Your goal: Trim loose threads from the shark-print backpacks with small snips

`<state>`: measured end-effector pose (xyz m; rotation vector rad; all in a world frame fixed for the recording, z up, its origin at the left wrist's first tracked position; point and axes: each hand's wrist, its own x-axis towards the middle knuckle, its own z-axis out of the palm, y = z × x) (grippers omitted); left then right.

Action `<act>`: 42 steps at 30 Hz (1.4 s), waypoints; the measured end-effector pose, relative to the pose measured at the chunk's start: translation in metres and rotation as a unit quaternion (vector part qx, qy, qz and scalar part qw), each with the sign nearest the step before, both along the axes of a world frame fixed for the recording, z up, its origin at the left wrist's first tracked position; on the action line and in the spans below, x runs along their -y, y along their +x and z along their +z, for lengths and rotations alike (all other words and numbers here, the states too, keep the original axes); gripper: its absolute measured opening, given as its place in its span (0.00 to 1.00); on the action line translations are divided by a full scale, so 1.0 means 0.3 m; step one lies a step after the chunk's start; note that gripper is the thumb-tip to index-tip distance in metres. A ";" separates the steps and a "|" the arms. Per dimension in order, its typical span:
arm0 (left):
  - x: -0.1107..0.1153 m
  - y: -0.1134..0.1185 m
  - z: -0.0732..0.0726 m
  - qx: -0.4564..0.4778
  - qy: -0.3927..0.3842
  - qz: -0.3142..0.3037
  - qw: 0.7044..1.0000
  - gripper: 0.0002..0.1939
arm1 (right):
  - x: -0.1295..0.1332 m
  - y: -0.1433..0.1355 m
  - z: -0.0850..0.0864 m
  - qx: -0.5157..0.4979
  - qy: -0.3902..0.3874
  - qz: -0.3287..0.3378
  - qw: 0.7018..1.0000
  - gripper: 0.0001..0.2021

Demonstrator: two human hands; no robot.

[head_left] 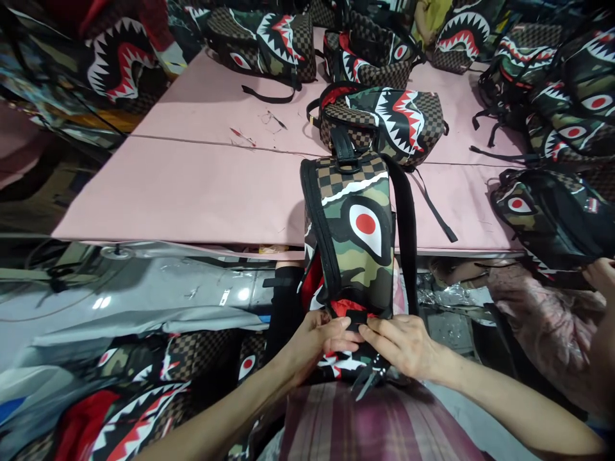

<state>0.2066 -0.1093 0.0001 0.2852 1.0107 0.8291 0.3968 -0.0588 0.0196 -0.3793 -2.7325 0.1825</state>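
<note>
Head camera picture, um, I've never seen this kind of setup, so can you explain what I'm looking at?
There's no machine here, just a person's bare left hand and right hand. The camera sits on that person's head, looking forward and down. Both hands pinch a small black piece at the near end of a camouflage and brown-checked bag with a printed red-and-white eye. A silvery metal cutting tool shows below the right hand. Beyond, similar shark-mouth bags lie on a flat pink-covered table.
</note>
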 end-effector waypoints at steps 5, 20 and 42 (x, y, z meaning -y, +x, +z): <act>-0.010 -0.039 0.015 -0.280 0.028 -0.067 0.957 0.25 | -0.012 -0.012 0.009 -0.004 0.007 0.000 1.000 0.13; -0.035 -0.043 -0.021 -0.269 0.010 0.150 0.951 0.17 | -0.072 -0.215 0.018 -0.073 0.082 0.063 0.992 0.14; -0.349 -0.421 0.295 -0.501 0.097 -0.162 0.845 0.10 | -0.287 -0.311 0.156 0.014 0.174 0.033 0.984 0.07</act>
